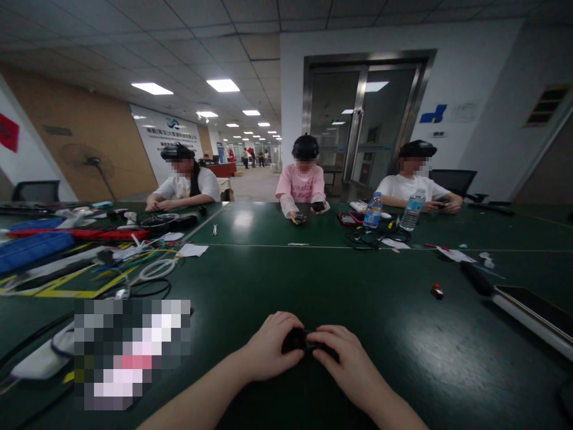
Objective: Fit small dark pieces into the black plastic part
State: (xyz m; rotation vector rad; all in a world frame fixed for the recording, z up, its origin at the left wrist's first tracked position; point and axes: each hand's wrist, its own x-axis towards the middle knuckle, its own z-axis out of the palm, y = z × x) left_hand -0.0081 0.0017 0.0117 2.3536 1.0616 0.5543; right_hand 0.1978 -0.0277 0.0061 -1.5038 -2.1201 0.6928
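Observation:
Both hands meet over the green tabletop close in front of me, around a small black object [295,340] whose kind I cannot make out. My left hand [273,345] curls its fingers and thumb around the left side of it. My right hand [342,352] holds its right end, index finger above and thumb nearer to me. Fingers cover much of the object, and its dark surface blends into the table. Some way off to the right lies a small red and black item [437,291].
Cables [156,270], a blue tray [36,249] and a white power strip [42,358] crowd the left. A dark flat device [537,310] lies at right. Two bottles [373,210] stand farther back. Three people in headsets sit across the table [268,272].

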